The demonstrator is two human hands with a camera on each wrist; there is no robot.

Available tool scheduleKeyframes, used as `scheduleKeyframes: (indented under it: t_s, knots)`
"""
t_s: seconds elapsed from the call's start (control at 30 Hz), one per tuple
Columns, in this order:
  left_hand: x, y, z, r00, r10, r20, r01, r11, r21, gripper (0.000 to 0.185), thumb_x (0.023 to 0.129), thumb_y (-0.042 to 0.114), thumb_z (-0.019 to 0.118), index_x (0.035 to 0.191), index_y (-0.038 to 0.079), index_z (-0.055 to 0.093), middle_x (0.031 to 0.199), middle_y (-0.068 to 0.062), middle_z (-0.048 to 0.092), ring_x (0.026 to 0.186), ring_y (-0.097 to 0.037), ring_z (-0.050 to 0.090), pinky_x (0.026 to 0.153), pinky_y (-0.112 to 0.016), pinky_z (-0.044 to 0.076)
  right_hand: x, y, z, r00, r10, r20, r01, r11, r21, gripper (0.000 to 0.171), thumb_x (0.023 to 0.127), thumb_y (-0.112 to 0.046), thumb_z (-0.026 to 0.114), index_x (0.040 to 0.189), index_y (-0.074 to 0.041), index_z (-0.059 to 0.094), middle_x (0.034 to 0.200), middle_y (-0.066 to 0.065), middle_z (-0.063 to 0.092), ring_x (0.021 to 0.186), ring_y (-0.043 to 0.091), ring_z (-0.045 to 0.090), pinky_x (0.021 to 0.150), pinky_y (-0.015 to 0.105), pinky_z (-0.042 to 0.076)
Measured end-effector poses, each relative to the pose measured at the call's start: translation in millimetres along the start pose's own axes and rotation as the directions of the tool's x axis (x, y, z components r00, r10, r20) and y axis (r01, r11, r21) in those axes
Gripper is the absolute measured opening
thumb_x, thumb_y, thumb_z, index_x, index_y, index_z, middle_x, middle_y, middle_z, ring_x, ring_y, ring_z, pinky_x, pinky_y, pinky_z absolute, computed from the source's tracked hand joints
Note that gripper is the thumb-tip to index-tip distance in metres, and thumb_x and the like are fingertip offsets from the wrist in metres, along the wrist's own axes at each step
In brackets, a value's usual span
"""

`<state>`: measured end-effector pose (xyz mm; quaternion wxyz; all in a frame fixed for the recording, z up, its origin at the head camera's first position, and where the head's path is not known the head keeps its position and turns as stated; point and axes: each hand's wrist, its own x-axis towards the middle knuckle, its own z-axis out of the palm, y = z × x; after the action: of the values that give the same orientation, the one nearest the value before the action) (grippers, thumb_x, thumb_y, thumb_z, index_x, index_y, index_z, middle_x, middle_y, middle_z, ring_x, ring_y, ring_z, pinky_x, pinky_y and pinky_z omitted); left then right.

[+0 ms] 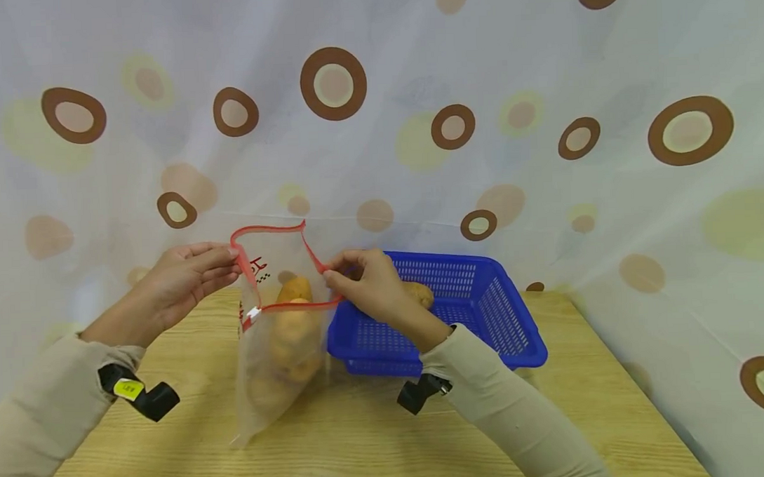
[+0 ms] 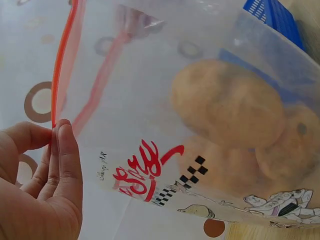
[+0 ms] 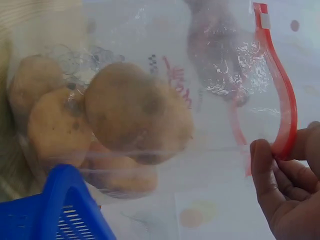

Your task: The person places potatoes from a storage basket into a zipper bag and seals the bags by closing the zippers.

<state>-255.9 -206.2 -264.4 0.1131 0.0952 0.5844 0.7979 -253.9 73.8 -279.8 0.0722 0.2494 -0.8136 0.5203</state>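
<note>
Clear bag point(image 1: 278, 340) holds potatoes point(image 1: 293, 326) | both hands' fingers point(image 1: 228, 261) pinch its red rim, unsealed | one potato point(image 1: 420, 293) left in basket point(image 1: 486, 319)

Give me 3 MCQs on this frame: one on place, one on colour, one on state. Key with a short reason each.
1. Where does the blue basket stand relative to the zip bag?
A. To its right, on the table
B. To its left
C. Inside it

2. What colour is the bag's zip strip?
A. Green
B. Red
C. Black

3. How does the bag's mouth stand?
A. Zipped flat
B. Knotted
C. Held open between both hands

Key:
1 A: in the head view the basket sits right of the bag on the wooden table.
2 B: the strip shows red in all three views.
3 C: the left hand and right hand each pinch one side of the strip, spread apart, with potatoes visible inside.
</note>
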Motion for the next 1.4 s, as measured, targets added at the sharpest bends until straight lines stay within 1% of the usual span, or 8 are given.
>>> scheduleKeyframes:
  t_s: [0.17,0.27,0.4,0.73,0.93,1.03,1.17,1.4]
  knots:
    - [-2.0,1.6,-4.1,0.998,0.06,0.006,-0.06,0.998,-0.011,0.012,0.095,0.008,0.06,0.089,0.007,0.07,0.085,-0.003,0.071,0.076,-0.01,0.067,0.074,-0.019,0.059,-1,-2,-2,0.997,-0.037,-0.065,0.041,0.997,0.058,0.013,0.09,-0.007,0.064,0.097,0.002,0.071,0.08,0.012,0.068,0.065,0.01,0.062,0.054,0.019,0.049]
    - [-2.4,0.6,-7.3,0.999,0.038,0.021,-0.039,0.999,0.003,0.015,0.096,0.007,0.058,0.088,0.007,0.07,0.084,-0.003,0.07,0.076,-0.01,0.067,0.074,-0.019,0.059,-3,1,-2,0.999,-0.039,-0.011,0.04,0.999,0.036,0.012,0.09,-0.007,0.064,0.097,0.001,0.07,0.083,0.014,0.069,0.066,0.011,0.063,0.057,0.021,0.054]
    - [-2.4,-1.4,-11.4,1.0,-0.008,0.015,0.008,1.0,0.021,0.017,0.097,0.009,0.057,0.088,0.008,0.07,0.084,-0.002,0.07,0.077,-0.009,0.067,0.074,-0.019,0.059,-4,8,-2,0.998,0.008,0.055,-0.01,0.999,0.038,0.014,0.092,-0.008,0.064,0.1,0.002,0.069,0.086,0.015,0.069,0.068,0.012,0.064,0.06,0.027,0.059]
    - [0.3,-1.3,-7.5,1.0,0.015,0.026,-0.016,1.0,0.026,0.017,0.097,0.012,0.057,0.088,0.008,0.072,0.085,-0.001,0.07,0.079,-0.009,0.067,0.076,-0.019,0.058,-1,20,-16,0.988,0.107,0.108,-0.12,0.984,0.129,0.024,0.095,-0.014,0.062,0.109,0.004,0.067,0.087,0.014,0.067,0.072,0.014,0.065,0.067,0.034,0.061]
    - [1.8,-0.7,-6.1,0.999,0.027,0.037,-0.027,1.0,0.004,0.018,0.097,0.01,0.057,0.088,0.007,0.072,0.085,-0.003,0.071,0.078,-0.01,0.068,0.076,-0.019,0.059,6,34,-38,0.985,0.128,0.117,-0.146,0.976,0.16,0.027,0.097,-0.014,0.057,0.114,0.006,0.063,0.101,0.02,0.068,0.095,0.035,0.066,0.085,0.042,0.059]
    - [2.3,-0.2,-5.2,0.999,0.03,0.04,-0.03,1.0,0.006,0.017,0.097,0.01,0.057,0.088,0.007,0.071,0.084,-0.003,0.071,0.078,-0.011,0.068,0.075,-0.02,0.059,13,44,-53,0.982,0.164,0.09,-0.175,0.976,0.132,0.03,0.098,-0.015,0.057,0.118,0.007,0.061,0.11,0.022,0.066,0.106,0.039,0.062,0.089,0.04,0.057]
    - [3.2,-0.7,-4.1,0.999,0.03,0.044,-0.03,1.0,0.008,0.017,0.097,0.009,0.057,0.088,0.007,0.072,0.084,-0.003,0.071,0.078,-0.011,0.068,0.075,-0.02,0.059,23,62,-74,0.972,0.231,0.042,-0.233,0.971,0.052,0.033,0.098,-0.019,0.057,0.123,0.001,0.061,0.12,0.019,0.062,0.111,0.03,0.061,0.092,0.034,0.056]
    - [4.4,-3.3,-0.6,0.999,0.001,0.036,-0.002,1.0,0.014,0.015,0.096,0.008,0.059,0.088,0.007,0.071,0.084,-0.004,0.071,0.079,-0.011,0.069,0.076,-0.02,0.059,34,102,-99,0.947,0.321,-0.014,-0.321,0.944,-0.076,0.036,0.098,-0.026,0.056,0.129,-0.006,0.059,0.133,0.014,0.055,0.122,0.03,0.052,0.102,0.045,0.048]
